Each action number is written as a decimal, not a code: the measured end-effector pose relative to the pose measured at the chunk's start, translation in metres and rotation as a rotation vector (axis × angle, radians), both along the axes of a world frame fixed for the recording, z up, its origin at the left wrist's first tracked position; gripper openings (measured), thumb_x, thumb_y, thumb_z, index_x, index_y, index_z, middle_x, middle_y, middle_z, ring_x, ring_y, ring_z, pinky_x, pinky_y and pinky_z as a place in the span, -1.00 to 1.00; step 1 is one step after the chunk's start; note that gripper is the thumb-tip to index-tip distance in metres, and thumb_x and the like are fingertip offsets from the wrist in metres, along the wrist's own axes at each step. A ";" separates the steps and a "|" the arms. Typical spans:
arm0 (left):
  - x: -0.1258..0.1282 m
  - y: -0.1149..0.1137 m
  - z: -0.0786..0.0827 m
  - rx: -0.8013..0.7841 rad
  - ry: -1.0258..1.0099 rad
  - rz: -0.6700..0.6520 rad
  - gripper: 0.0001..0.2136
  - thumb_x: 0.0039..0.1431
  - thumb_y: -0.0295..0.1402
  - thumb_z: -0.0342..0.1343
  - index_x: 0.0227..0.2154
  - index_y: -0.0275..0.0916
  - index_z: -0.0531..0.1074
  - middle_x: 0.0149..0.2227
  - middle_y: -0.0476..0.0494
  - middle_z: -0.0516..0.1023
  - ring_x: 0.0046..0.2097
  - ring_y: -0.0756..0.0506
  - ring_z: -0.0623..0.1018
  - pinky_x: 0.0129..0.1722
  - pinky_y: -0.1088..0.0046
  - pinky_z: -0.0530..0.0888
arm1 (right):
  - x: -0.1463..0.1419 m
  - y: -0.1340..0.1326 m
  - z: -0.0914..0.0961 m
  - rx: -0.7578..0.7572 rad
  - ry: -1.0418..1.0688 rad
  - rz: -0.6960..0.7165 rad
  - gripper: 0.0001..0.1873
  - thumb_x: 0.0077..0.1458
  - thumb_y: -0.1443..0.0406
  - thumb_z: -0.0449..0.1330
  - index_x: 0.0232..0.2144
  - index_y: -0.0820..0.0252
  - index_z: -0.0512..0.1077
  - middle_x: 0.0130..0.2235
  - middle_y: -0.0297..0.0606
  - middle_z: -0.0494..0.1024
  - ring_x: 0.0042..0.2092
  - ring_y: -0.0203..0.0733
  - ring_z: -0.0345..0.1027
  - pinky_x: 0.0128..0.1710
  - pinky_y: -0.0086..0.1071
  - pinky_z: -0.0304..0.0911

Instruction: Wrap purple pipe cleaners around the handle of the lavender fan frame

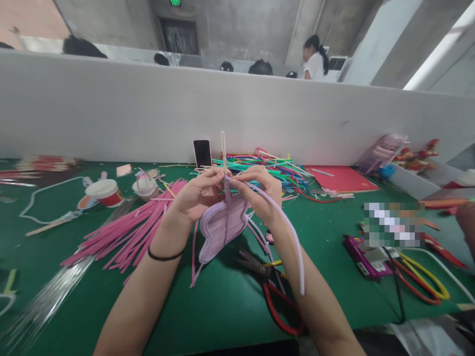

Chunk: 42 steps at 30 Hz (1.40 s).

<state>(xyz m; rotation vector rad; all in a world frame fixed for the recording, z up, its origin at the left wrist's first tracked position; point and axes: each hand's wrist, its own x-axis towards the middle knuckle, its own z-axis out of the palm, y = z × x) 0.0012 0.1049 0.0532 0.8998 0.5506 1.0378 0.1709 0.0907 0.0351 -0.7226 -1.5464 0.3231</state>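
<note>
Looks like the wrapping stage: left hand [202, 192] pinching the pale wooden stick [224, 155] by its lavender-wrapped bit, right hand [262, 190] pinching a bendy lavender strip [287, 220] right beside it, with the wavy-edged, ribbed lavender panel [218, 230] hanging just below, over the green table [166, 316]. Next turn probably wants a firm left pinch and even tension, and the strip looks soft, though blur hides whether it's fuzzy.

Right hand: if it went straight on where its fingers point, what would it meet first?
Probably the lilac-wrapped stem, right by the right hand's fingertips, then the left hand; exact depth is unclear.
</note>
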 end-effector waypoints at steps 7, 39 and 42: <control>0.004 -0.001 -0.001 0.008 -0.006 -0.004 -0.86 -0.01 -0.39 0.40 -0.39 -0.22 0.56 -0.39 -0.01 0.54 -0.35 0.01 0.53 -0.31 0.50 0.48 | 0.002 -0.008 0.008 -0.042 -0.067 0.024 -0.93 0.09 0.27 0.37 -0.43 0.07 0.57 -0.37 -0.32 0.62 -0.24 -0.15 0.47 -0.15 -0.22 0.38; 0.009 0.000 -0.010 0.092 -0.074 -0.208 -0.73 -0.11 -0.31 0.51 -0.42 -0.28 0.55 -0.43 0.00 0.47 -0.39 0.04 0.48 -0.38 0.58 0.44 | 0.007 -0.001 0.007 -0.372 0.234 0.329 -0.82 -0.06 0.16 0.48 -0.46 0.06 0.59 -0.45 -0.41 0.61 -0.41 -0.29 0.46 -0.36 -0.36 0.36; 0.010 0.001 -0.013 0.098 -0.059 -0.181 -0.73 -0.10 -0.29 0.51 -0.41 -0.26 0.55 -0.42 0.01 0.48 -0.40 0.04 0.47 -0.36 0.57 0.46 | 0.002 0.001 0.003 -0.445 0.323 0.412 -0.74 -0.10 0.09 0.49 -0.47 0.08 0.57 -0.47 -0.42 0.58 -0.42 -0.29 0.44 -0.36 -0.37 0.38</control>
